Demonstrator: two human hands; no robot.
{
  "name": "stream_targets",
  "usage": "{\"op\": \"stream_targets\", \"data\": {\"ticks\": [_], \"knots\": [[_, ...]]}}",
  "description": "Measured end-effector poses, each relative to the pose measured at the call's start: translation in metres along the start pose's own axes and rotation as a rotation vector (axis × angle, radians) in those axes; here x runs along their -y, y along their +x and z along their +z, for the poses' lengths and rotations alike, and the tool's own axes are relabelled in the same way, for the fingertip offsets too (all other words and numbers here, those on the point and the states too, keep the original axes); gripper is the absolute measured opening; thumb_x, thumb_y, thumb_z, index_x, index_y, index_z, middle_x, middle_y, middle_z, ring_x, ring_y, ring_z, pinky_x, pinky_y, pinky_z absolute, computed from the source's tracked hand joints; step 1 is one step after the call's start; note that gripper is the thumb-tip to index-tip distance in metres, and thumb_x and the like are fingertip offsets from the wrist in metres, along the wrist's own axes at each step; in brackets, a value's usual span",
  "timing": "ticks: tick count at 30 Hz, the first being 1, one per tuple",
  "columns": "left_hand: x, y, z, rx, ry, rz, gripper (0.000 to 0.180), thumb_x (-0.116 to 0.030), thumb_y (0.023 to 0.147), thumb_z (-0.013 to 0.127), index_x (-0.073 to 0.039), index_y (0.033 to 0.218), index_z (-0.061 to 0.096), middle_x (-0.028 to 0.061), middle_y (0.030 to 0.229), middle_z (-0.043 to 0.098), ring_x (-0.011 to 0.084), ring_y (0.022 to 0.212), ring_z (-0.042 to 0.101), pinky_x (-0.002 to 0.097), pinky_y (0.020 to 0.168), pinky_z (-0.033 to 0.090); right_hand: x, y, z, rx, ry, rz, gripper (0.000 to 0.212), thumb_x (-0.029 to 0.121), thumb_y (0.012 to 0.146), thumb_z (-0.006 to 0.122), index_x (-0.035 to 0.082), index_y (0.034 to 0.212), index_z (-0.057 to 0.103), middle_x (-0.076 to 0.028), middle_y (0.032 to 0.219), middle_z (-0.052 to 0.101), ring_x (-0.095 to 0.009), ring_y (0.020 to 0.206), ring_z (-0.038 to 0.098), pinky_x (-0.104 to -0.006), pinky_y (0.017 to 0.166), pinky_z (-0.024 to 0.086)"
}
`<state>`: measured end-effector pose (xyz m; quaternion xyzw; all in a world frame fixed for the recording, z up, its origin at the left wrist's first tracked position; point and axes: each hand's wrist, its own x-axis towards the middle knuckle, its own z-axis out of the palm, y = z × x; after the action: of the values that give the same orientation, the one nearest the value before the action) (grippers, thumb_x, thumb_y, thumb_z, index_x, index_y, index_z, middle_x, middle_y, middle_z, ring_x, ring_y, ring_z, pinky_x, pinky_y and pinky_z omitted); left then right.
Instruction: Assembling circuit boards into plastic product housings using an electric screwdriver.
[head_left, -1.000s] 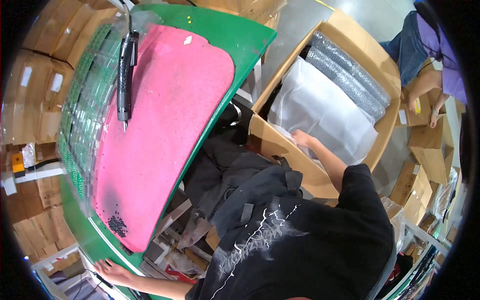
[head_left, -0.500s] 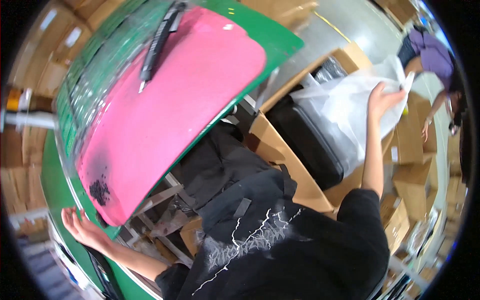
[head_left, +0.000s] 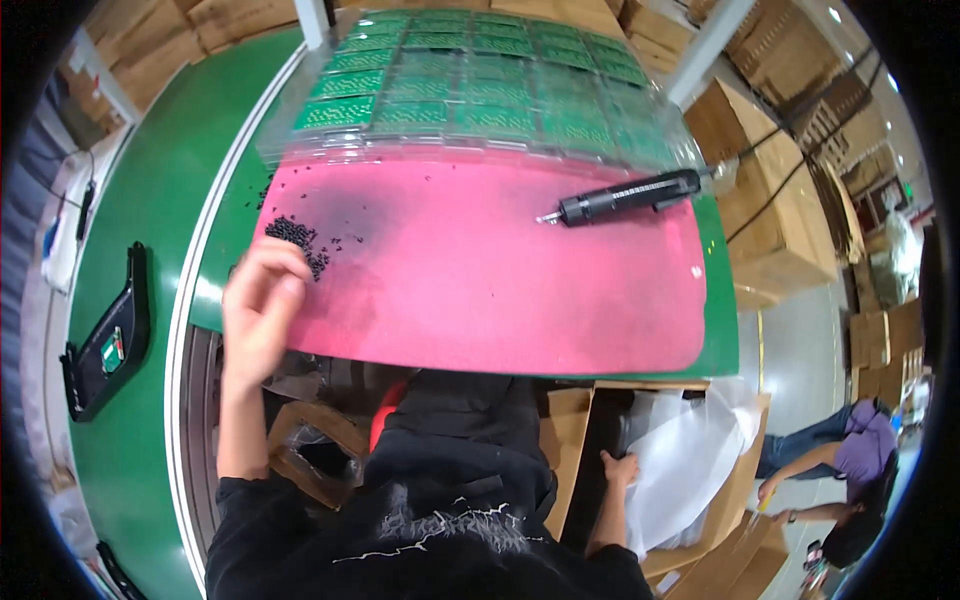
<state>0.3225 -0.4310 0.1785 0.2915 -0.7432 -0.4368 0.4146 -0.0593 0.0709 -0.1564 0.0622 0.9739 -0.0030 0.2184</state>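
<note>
My left hand (head_left: 262,305) is at the left edge of the pink mat (head_left: 470,290), its fingers bent and thumb drawn in beside a pile of small black screws (head_left: 290,235). Whatever sits between the fingertips is too small to make out. Low on the right, my right hand (head_left: 620,470) reaches into an open cardboard box (head_left: 567,450). Its fingers close on the edge of a black plastic casing (head_left: 588,490), next to a white foam sheet (head_left: 685,470); the fingertips are partly hidden. A black electric screwdriver (head_left: 630,197) lies on the mat's right side.
Clear trays of green circuit boards (head_left: 480,80) stand behind the mat. On the green conveyor (head_left: 160,180) at left lies a black casing with a small green board (head_left: 112,350). Another person (head_left: 865,445) bends over cartons at the right.
The view has swung round. My left hand has come from beyond the mat's left end to the screw pile. My right hand has let go of the foam sheet and dropped to the casing.
</note>
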Motion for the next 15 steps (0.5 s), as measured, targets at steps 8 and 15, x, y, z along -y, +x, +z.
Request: {"op": "stream_targets", "data": {"ticks": [8, 15], "knots": [[-0.028, -0.044, 0.158, 0.75, -0.628, 0.365, 0.011, 0.001, 0.085, 0.063, -0.004, 0.094, 0.064, 0.0073, 0.093, 0.065, 0.0267, 0.088, 0.063, 0.0381, 0.078, 0.05, -0.054, -0.022, 0.012, 0.352, 0.165, -0.272, 0.107, 0.058, 0.055, 0.087, -0.012, 0.128, 0.053, -0.031, 0.128, 0.057, -0.043, 0.124, 0.052, -0.049, 0.104, 0.042], [0.014, -0.143, 0.259, 1.248, -0.704, 0.337, 0.009, -0.01, 0.092, 0.053, -0.004, 0.096, 0.059, 0.009, 0.095, 0.06, 0.0282, 0.096, 0.059, 0.0398, 0.082, 0.048, -0.036, -0.075, 0.025, -0.222, 0.095, -0.331, 0.072, 0.039, 0.053, 0.09, 0.0, 0.105, 0.06, -0.017, 0.131, 0.045, -0.043, 0.126, 0.037, -0.0537, 0.104, 0.035]]}}
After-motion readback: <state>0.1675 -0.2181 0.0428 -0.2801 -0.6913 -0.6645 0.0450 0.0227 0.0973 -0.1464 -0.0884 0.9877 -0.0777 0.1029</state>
